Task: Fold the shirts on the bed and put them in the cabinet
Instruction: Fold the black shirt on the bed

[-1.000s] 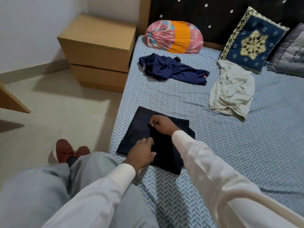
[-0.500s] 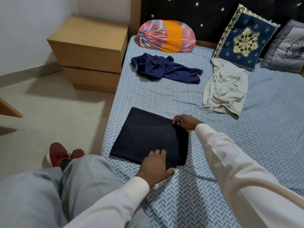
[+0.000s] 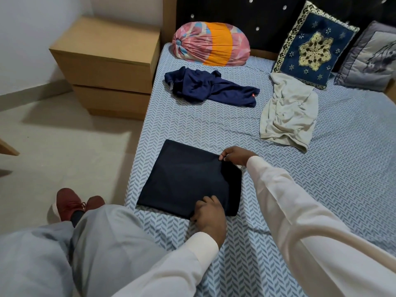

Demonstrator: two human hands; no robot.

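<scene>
Dark shirt (image 3: 186, 179) now a squared rectangle near the bed (image 3: 342, 168) edge; hands have shifted from mid-cloth to its corners. Right hand (image 3: 234, 156) pinches the far corner, left hand (image 3: 209, 213) grips the near one. Fold likely done.

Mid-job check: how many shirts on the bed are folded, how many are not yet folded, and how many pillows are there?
Folded shirts: 1, the navy shirt
Unfolded shirts: 2, the blue shirt and the cream shirt
Pillows: 3, the round pillow, the blue cushion and the grey cushion
Total: 6
</scene>
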